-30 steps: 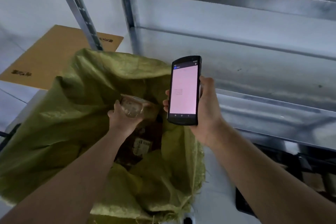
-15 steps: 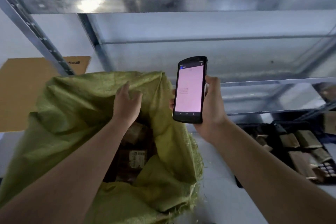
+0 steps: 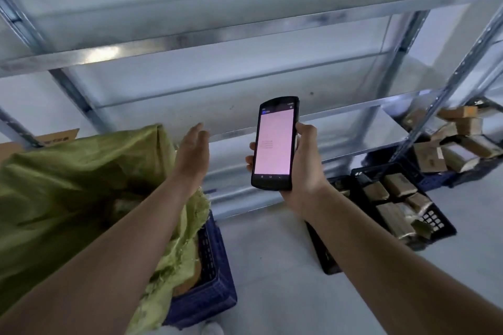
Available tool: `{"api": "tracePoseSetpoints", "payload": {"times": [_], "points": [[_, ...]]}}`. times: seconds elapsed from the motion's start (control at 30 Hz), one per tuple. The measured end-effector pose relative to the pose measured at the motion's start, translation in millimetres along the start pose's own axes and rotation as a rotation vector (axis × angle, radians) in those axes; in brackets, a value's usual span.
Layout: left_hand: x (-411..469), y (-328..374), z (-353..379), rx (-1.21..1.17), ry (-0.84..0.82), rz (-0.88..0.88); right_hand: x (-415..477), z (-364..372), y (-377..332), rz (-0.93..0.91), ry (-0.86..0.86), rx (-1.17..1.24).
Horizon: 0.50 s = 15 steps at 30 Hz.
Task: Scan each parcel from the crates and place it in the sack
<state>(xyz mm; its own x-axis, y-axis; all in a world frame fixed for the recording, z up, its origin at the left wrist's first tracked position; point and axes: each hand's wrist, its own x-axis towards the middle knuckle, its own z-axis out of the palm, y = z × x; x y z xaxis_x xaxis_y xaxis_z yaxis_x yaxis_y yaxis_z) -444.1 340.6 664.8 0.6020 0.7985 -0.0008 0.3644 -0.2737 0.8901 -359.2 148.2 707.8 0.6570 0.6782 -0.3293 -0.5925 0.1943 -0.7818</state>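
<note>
Parcels (image 3: 392, 198), brown and tape-wrapped, sit packed side by side in the black crate (image 3: 441, 228) on the floor, low to the person's right. A second heap (image 3: 460, 156) lies farther off, under the metal shelving (image 3: 217, 35).

And the hands?

The left hand (image 3: 192, 152) is empty, fingers straight and relaxed, raised just past the rim of the green sack (image 3: 68, 185). The right hand (image 3: 304, 166) is wrapped round the scanner (image 3: 275, 144), with its pink screen lit and turned toward the person.

How would one of those parcels handle?

They look like small blocks, probably light and stiff enough to keep their corners. The glossy tape could be slick. I'd pinch one across its short sides from above and leave the label face free for the scanner.

Where does it go?

Into the sack at the left, which stands open-mouthed and slumps over a dark blue crate (image 3: 212, 288). Its woven cloth is soft and folds inward, so a parcel is best dropped at the middle of the opening. The nearest parcels are well apart from both hands.
</note>
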Motion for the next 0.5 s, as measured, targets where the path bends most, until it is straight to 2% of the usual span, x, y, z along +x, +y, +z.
{"api": "tracePoseSetpoints", "payload": {"times": [0.27,0.5], "points": [[-73,66,134,-0.003,-0.102,-0.004,-62,-132,-65,-0.057,0.152,-0.032],[-85,89,237,-0.01,-0.234,-0.044,-68,-231,-98,-0.063,0.262,-0.082]]}}
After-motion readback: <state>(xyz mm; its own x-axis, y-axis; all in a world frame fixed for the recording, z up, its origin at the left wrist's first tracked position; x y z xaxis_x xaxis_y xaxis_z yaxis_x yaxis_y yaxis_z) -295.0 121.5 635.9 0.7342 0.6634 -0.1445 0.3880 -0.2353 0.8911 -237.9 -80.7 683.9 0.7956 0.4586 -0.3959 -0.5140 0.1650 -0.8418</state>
